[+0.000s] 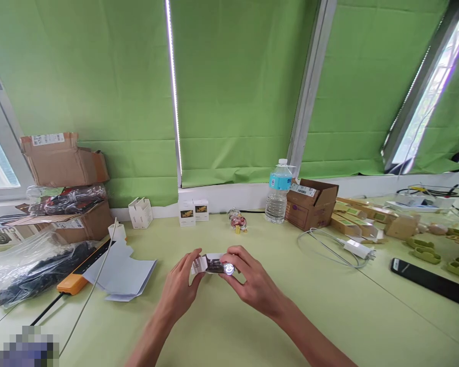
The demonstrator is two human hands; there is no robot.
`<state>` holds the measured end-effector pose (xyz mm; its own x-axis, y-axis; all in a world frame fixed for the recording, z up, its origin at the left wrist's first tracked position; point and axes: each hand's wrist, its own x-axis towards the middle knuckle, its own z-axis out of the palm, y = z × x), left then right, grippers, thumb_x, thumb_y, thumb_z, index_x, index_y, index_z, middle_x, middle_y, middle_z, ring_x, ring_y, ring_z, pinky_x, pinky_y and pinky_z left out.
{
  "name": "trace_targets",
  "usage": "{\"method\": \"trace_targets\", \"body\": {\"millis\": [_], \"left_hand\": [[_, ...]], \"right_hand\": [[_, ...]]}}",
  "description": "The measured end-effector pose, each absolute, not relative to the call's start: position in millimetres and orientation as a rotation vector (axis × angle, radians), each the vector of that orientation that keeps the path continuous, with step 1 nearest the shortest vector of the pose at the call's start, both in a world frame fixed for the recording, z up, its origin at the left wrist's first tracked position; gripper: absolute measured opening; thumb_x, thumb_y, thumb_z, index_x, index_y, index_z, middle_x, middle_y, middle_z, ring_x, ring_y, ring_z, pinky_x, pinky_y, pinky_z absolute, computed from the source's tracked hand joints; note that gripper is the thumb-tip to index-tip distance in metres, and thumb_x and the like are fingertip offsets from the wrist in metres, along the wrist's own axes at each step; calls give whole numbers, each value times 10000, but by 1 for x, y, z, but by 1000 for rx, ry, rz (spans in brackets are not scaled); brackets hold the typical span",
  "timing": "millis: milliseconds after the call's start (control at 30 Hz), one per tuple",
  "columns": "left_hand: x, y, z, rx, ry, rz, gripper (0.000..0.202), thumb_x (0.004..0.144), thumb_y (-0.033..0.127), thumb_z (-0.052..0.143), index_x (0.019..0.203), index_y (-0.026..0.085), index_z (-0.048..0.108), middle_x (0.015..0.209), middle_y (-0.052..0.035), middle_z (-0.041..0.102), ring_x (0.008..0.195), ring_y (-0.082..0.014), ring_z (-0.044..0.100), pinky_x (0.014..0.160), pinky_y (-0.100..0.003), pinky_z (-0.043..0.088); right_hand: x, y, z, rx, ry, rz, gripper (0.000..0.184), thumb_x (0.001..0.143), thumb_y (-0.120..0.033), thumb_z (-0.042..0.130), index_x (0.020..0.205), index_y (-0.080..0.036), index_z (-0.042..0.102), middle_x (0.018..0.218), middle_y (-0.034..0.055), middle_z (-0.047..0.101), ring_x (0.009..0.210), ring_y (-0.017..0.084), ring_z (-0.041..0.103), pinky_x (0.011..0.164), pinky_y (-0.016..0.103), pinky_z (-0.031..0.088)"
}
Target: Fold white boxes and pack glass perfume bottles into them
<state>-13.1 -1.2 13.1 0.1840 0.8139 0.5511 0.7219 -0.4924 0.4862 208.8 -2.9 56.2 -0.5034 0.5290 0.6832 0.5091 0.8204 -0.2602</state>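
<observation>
Between my two hands, low over the table, is a small white box (214, 264) with a dark printed side. My left hand (181, 278) pinches its left end, where a white flap shows. On the right end my right hand (250, 278) has its fingers closed round the box and a shiny round silver piece (228, 268). Whether that piece is inside the box or against it, I cannot tell. Beyond the hands, a small reddish glass-like item (237, 221) and a little gold cylinder (237, 230) stand on the table.
Two small white boxes (187, 213) and an open white carton (140, 213) line the back. A water bottle (278, 196) stands beside a cardboard box (311, 206). White papers (126, 272) and a power strip (74, 280) lie left; a charger (357, 248) and black phone (431, 281) lie right.
</observation>
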Motion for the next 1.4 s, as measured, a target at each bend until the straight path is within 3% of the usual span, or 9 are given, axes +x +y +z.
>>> {"method": "trace_targets", "body": {"millis": [333, 633, 1000, 1133, 1400], "left_hand": [[-11, -4, 15, 2306, 1474, 1171, 515, 869, 158, 496, 1339, 315, 356, 1235, -31, 593, 1141, -210, 553, 942, -381, 461], [-7, -7, 18, 2373, 1467, 1169, 522, 844, 139, 514, 1318, 311, 381, 1196, -18, 613, 1105, -200, 575, 933, -373, 475], [-7, -8, 20, 2385, 1434, 1176, 495, 839, 117, 505, 1289, 302, 419, 1211, -33, 602, 1118, -210, 570, 921, -381, 489], [-7, -8, 22, 2417, 1409, 1157, 388, 846, 128, 504, 1194, 299, 499, 1205, -30, 597, 1103, -207, 575, 919, -374, 495], [-6, -8, 22, 2454, 1396, 1184, 402, 819, 106, 510, 1176, 291, 525, 1171, -47, 616, 1075, -226, 595, 898, -383, 515]], "right_hand": [[207, -7, 60, -792, -2221, 78, 241, 906, -221, 515, 1147, -228, 518, 1067, 78, 574, 955, 194, 564, 789, 334, 502], [204, -6, 58, -856, -2240, 21, 190, 861, -166, 530, 1045, -215, 523, 870, 18, 629, 699, 146, 570, 667, 296, 458], [205, -2, 54, -888, -2327, -83, 240, 877, -187, 535, 1110, -229, 573, 926, 41, 664, 854, 199, 607, 718, 319, 465], [204, -4, 55, -939, -2348, -38, 273, 890, -182, 506, 1148, -245, 566, 948, 27, 664, 831, 186, 616, 690, 309, 468], [204, -4, 56, -967, -2351, -6, 252, 878, -174, 515, 1103, -254, 596, 951, 26, 678, 846, 185, 625, 724, 304, 484]]}}
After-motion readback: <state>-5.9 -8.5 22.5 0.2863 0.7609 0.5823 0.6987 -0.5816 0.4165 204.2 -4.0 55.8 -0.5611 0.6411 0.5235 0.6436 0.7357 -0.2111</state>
